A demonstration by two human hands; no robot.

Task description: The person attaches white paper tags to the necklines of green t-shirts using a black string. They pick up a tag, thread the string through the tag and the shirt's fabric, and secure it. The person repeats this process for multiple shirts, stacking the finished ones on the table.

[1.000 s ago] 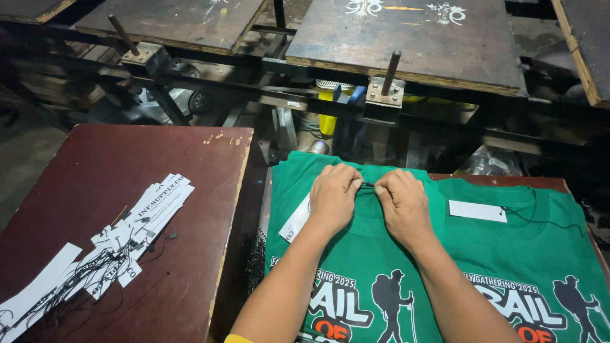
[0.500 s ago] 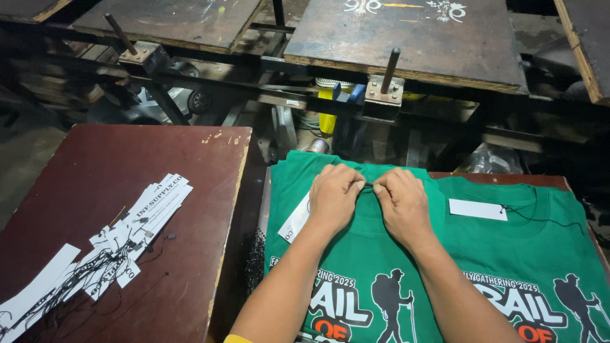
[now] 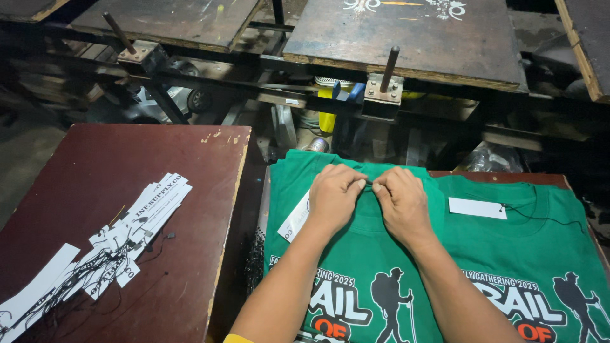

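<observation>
Forearms: reaching up from the lower edge, wrists close together over the shirt print.
Left hand [image 3: 335,194]: fingers curled, pinching the black string [image 3: 368,184] at the collar.
Right hand [image 3: 401,202]: fingertips closed on the same string, almost touching the left fingertips.
Shirt [image 3: 356,267]: green, flat beneath both palms; collar directly under the pinch.
Tag [image 3: 293,217]: white, just left of the left fingers, partly under that hand.
Doing it well: keep both pinches tight and close, collar flat, string taut, tag clear of the loop.
Second shirt [image 3: 546,254]: right of the right fingers, own tag [image 3: 477,208] attached.
Tag pile [image 3: 114,244]: far left, on the brown board [image 3: 95,165].
Change: hands barely moved; fingertips drawn slightly closer than half a second back.
</observation>
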